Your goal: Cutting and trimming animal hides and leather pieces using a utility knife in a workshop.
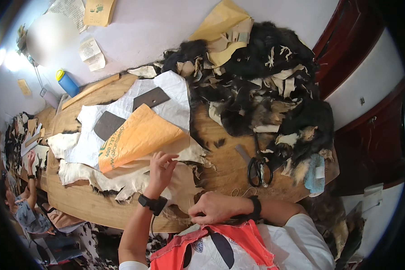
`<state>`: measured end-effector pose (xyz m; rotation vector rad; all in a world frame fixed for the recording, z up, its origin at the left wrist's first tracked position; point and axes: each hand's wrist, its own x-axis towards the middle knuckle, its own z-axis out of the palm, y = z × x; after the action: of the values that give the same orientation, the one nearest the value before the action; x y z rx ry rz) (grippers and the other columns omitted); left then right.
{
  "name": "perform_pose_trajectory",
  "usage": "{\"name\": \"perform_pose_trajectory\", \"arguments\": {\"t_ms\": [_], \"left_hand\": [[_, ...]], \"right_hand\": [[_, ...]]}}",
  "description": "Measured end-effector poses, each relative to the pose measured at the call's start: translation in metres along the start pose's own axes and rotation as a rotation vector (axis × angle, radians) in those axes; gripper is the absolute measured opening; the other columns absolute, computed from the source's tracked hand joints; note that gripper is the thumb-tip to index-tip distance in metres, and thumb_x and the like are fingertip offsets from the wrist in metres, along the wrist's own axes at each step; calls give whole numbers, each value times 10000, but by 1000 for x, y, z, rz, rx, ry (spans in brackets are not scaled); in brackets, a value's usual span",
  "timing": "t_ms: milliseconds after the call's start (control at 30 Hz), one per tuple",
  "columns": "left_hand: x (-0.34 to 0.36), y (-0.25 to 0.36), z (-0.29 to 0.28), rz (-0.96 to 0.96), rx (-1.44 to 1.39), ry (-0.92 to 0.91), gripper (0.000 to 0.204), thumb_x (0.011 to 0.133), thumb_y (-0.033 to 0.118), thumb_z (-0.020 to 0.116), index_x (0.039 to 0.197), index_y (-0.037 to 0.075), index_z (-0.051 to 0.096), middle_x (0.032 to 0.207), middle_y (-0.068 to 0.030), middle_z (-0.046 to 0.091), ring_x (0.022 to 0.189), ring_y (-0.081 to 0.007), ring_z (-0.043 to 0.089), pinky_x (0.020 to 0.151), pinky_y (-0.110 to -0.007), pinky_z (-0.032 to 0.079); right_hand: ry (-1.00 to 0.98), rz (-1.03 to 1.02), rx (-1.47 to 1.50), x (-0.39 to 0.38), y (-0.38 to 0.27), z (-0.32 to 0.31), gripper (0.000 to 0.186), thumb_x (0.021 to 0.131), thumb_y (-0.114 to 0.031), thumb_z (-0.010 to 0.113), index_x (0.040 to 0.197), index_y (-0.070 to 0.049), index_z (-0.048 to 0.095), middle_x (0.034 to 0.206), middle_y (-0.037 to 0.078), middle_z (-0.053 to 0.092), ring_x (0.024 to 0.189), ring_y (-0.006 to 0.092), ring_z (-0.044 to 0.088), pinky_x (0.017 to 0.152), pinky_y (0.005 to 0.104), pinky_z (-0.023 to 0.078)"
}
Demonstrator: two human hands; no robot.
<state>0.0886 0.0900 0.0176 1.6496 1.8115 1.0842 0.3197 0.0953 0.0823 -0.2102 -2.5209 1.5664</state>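
A pale hide [121, 177] with dark fur at its edges lies skin side up across the near part of the wooden table. My left hand [162, 172] hovers over it, or rests lightly on it, with fingers apart and nothing visible in them. At the table's front edge my right hand [215, 207] is closed, curled by the hide's near right end; whatever it grips is hidden. Beyond my left hand, an orange printed paper sheet [139, 139] covers part of the hide and of a white sheet [175, 90]. Two dark grey flat pieces, one [109, 126] partly under the orange paper, lie there.
Black-handled scissors [259, 172] and a grey strip [243, 153] lie right of the hide. Black fur scraps [265, 81] heap at the back right. A blue bottle [67, 83] and a wooden strip [90, 91] are back left. Another person's hand [30, 157] shows far left.
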Motion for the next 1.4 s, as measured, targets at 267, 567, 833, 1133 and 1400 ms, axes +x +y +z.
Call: {"name": "perform_pose_trajectory", "arguments": {"t_ms": [267, 567, 833, 1133, 1400], "left_hand": [[23, -7, 15, 71, 159, -165, 110, 759, 90, 740, 858, 89, 691, 864, -66, 639, 876, -299, 603, 779, -417, 465], [22, -23, 4, -278, -145, -63, 67, 826, 14, 678, 878, -3, 639, 784, -105, 625, 705, -194, 611, 680, -302, 498], [3, -30, 1, -187, -68, 157, 117, 839, 13, 658, 955, -2, 661, 815, -113, 644, 716, -213, 628, 685, -320, 508], [-6, -9, 3, -36, 53, -18, 138, 813, 29, 675, 920, 86, 741, 887, -86, 618, 870, -271, 592, 775, -381, 485], [-5, -7, 9, 56, 119, 0, 150, 792, 33, 693, 903, 111, 757, 887, -84, 608, 893, -297, 574, 794, -409, 472]], "right_hand": [[-3, 69, 42, 8, -6, -4, 233, 873, -259, 641, 778, -50, 601, 638, 185, 591, 628, 389, 614, 583, 458, 471], [-43, -7, 6, 1, -3, -5, 243, 877, -249, 637, 758, -42, 589, 639, 193, 577, 621, 393, 598, 577, 447, 470], [818, 600, -651, -52, 29, -109, 181, 907, -226, 654, 860, -51, 659, 602, 144, 607, 528, 340, 606, 523, 406, 472], [519, 334, -663, 3, 91, -46, 188, 857, -200, 693, 1030, -127, 687, 714, 126, 671, 722, 324, 660, 871, 492, 480], [391, 209, -459, -1, 94, -54, 141, 878, -189, 643, 971, -91, 685, 735, 120, 683, 709, 307, 678, 784, 429, 516]]}}
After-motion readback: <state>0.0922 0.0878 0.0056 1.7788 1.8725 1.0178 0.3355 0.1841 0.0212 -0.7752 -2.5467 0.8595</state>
